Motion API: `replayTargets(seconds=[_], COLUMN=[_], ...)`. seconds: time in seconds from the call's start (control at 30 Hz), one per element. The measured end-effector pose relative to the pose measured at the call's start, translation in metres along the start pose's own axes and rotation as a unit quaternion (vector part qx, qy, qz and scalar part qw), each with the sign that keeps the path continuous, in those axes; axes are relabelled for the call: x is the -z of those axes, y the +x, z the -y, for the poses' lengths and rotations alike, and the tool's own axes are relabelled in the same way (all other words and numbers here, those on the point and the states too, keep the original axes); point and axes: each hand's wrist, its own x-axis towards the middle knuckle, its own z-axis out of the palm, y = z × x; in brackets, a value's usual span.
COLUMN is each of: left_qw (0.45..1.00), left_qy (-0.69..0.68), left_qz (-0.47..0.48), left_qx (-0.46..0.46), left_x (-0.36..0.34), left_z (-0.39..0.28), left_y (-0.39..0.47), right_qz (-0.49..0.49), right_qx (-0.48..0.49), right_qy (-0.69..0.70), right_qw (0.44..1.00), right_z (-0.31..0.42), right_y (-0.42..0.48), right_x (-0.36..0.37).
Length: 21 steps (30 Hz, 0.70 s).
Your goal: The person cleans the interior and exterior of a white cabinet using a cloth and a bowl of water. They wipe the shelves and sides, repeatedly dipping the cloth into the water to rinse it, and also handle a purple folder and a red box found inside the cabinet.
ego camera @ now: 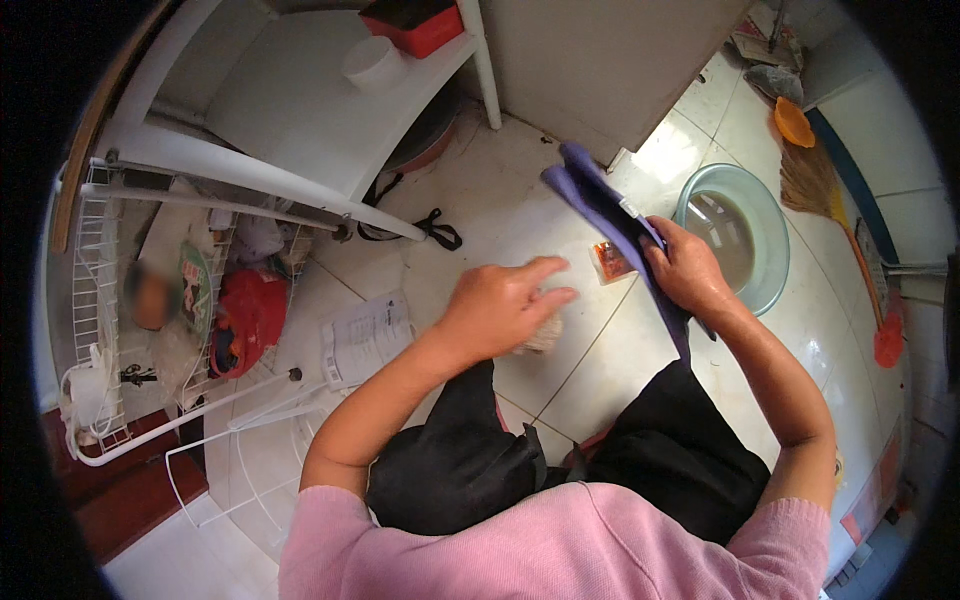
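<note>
My right hand [686,266] grips a long purple-and-dark folded item [600,210], seemingly fabric, with a small white tag. It reaches up and left from the hand, and its exact kind is unclear. In front of my left knee, my left hand [502,304] is slightly blurred, with thumb and fingers spread and nothing visible between them. A beige, rough-textured object [544,336] shows partly beneath that hand. On the floor by the purple item lies a small orange-red printed packet [613,262]. Right beside my right hand is a pale green plastic basin [776,240] holding murky water [720,232].
A white shelf unit [277,176] stands at upper left, bearing a white round container [373,64] and red box [431,34]. Left are a wire rack [97,262], red bag [255,311] and printed sheet [365,337]. A broom [814,180] and orange bowl [795,122] lie right.
</note>
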Motion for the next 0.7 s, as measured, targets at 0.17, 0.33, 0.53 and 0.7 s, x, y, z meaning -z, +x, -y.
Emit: replayTargets(seconds=[0.17,0.33,0.53,0.7], left_qw=[0.973,0.889,0.934,0.942], left_qy=[-0.127,-0.258,-0.166,-0.143], left_qz=[0.106,0.152,0.115,0.188], left_qx=[0.163,0.347,0.295,0.239], left_x=[-0.047,-0.054,-0.069,-0.079], left_z=[0.009,0.040,0.067,0.071], left_y=[0.032,0.033,0.031,0.035], right_qz=[-0.100,0.018,0.099,0.135], right_qx=[0.048,-0.070,-0.239,-0.206], right_qy=[-0.007,0.284,0.623,0.703], right_qw=[0.994,0.956,0.738,0.667], right_z=[-0.002,-0.021,-0.040,-0.041], right_y=[-0.004,-0.001,-0.004,-0.004], right_x=[-0.016,-0.005,-0.006,-0.022])
